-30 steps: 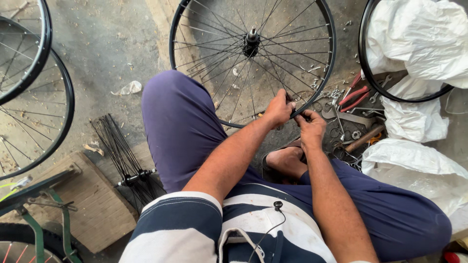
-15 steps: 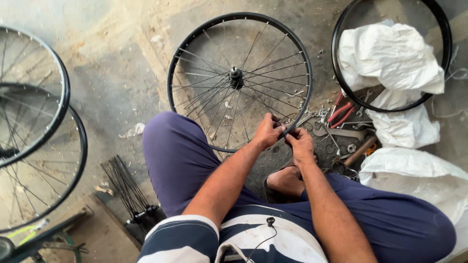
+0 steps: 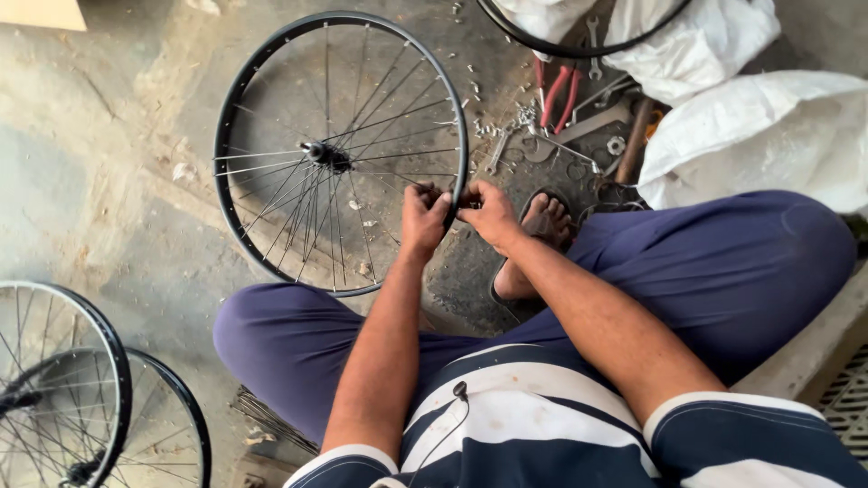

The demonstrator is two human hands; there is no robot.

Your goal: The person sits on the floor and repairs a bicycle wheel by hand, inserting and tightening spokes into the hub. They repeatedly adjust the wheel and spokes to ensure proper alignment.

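Observation:
A black bicycle wheel rim (image 3: 237, 95) with thin metal spokes and a hub (image 3: 323, 154) lies on the concrete floor in front of me. My left hand (image 3: 421, 214) is closed around a spoke just inside the rim's right edge. My right hand (image 3: 489, 210) pinches the same part of the rim from the outside, thumb against the left hand. Whether a small tool sits between the fingers is hidden. I sit with my legs in dark blue trousers spread apart, one sandalled foot (image 3: 542, 226) beside the rim.
Two more spoked wheels (image 3: 99, 398) lie at the bottom left. Red-handled pliers (image 3: 553, 90), spanners and small metal bits are scattered past my right hand. White sacks (image 3: 759, 136) and another rim (image 3: 561, 45) are at the top right. A spoke bundle (image 3: 271, 420) lies under my left leg.
The view has swung right, so the wheel now sits left of centre. Both hands stay together at the rim's right edge, working the same spot.

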